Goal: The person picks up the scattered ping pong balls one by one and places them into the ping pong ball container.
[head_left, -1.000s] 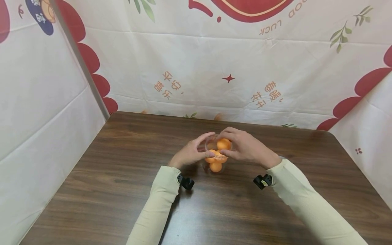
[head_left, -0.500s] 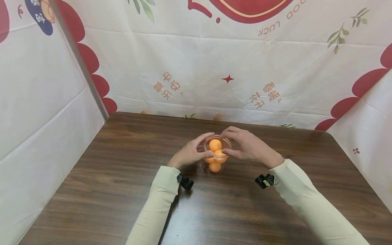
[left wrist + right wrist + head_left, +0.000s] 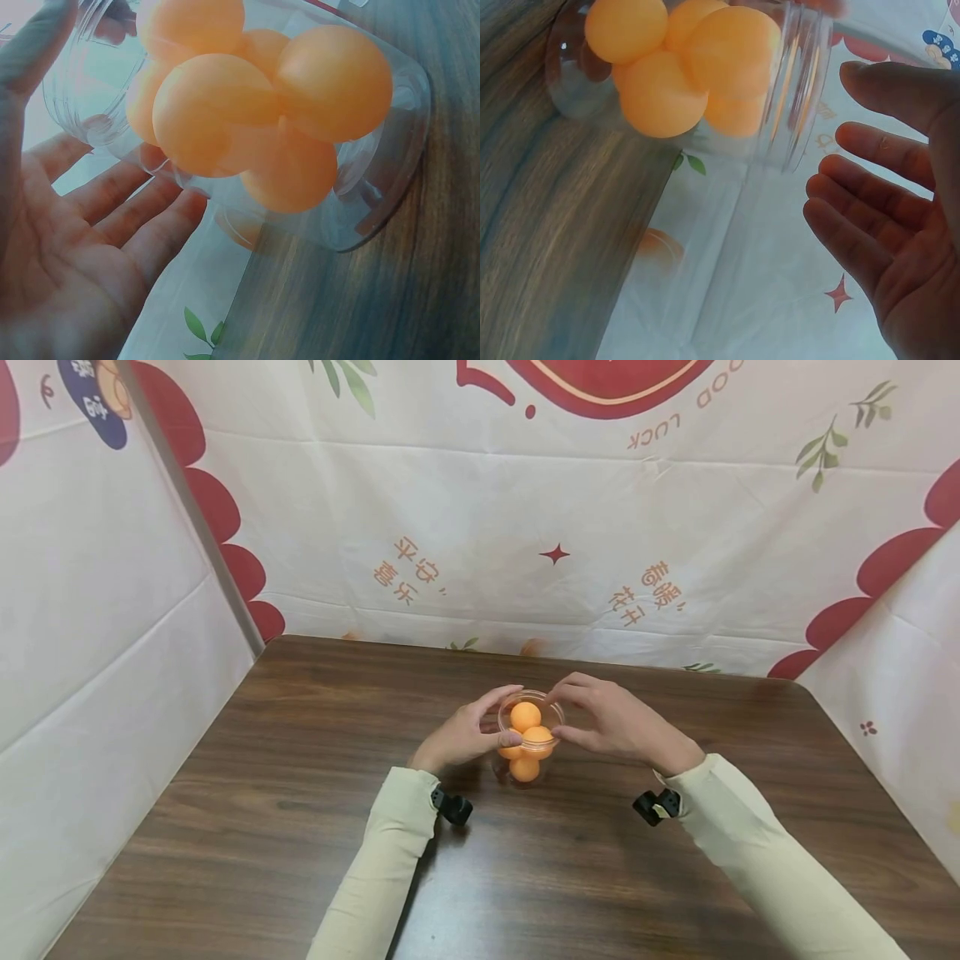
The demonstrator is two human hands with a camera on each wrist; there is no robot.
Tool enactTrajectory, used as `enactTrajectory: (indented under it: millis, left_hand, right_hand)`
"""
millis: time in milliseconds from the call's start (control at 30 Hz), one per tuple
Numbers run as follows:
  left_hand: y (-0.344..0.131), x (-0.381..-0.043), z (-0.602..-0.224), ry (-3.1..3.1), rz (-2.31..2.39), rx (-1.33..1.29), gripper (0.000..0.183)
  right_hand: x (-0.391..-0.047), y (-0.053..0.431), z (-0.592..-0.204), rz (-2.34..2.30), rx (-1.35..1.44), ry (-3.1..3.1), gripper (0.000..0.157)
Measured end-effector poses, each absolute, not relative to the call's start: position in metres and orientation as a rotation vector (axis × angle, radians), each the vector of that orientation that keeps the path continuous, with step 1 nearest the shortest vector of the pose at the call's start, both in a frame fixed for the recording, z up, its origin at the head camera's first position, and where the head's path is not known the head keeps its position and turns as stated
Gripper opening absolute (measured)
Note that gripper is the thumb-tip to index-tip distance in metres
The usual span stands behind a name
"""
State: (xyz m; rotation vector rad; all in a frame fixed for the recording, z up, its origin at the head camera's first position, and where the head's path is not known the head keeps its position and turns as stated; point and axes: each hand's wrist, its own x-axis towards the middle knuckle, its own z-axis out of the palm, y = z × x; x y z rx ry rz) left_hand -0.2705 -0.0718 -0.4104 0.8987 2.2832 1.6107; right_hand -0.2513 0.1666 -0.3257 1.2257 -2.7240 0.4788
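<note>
A clear plastic jar [image 3: 545, 768] stands upright and uncovered on the table, with several orange table tennis balls [image 3: 526, 717] heaped inside. My left hand [image 3: 461, 737] holds it at the upper part, thumb on the near side and fingers round the far side; the left wrist view has those fingers [image 3: 161, 217] along the clear wall. To the right of the jar's mouth is my right hand [image 3: 618, 722], with nothing in it. In the right wrist view its thumb and loosely bent fingers [image 3: 855, 217] are apart from the threaded neck [image 3: 799, 90].
The jar is toward the far side of a dark wood-grain table [image 3: 247, 827]. Behind the table hangs a white printed cloth [image 3: 480, 510], and another cloth panel [image 3: 112, 610] closes off the left side.
One second ago my right fingers were in the jar's mouth at an upper ball. They have let go and drawn back right; that ball now rests further left in the jar.
</note>
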Motion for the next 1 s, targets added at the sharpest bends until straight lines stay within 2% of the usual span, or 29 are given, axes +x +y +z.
enactTrajectory:
  millis: [533,1000]
  left_hand:
    - [-0.082,-0.272,-0.413,2.312,1.607,0.886,0.071]
    - [-0.089,-0.272,-0.417,2.34,1.605,0.869,0.075]
  right_hand:
    - [-0.256,0.178,-0.328,0.423,1.105,-2.729,0.031]
    - [-0.285,0.189,-0.336,0.338,0.959,-2.814,0.032]
